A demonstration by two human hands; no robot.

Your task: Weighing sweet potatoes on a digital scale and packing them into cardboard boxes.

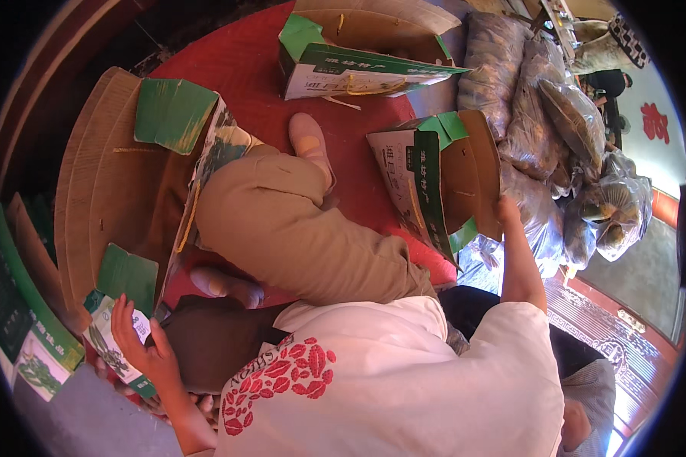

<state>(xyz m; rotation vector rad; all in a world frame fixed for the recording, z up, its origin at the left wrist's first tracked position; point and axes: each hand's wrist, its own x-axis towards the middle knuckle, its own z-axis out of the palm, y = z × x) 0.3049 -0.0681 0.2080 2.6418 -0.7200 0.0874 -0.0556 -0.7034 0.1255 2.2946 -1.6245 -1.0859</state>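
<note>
A large open carton [91, 190], brown inside with green-and-white outer panels and a yellow cord, stands at my left beside my knees. My left hand [141, 343] lies against its near end panel, fingers stretched out and thumb apart. On my right is a smaller-looking open carton [423, 175] of the same kind, tilted, its flaps up. My right hand [507, 209] grips the outer edge of its raised brown flap; the fingertips are partly hidden. Another open carton [358, 72] with a yellow cord handle sits ahead of me. The cartons' bottoms are mostly out of sight.
Clear plastic bags [526, 114] of brownish and orange contents are piled at the right. More green-and-white cartons [34, 327] stand at the far left edge. A red covering [259, 57] lies under my feet. Someone in dark clothes [608, 85] is in the far right background.
</note>
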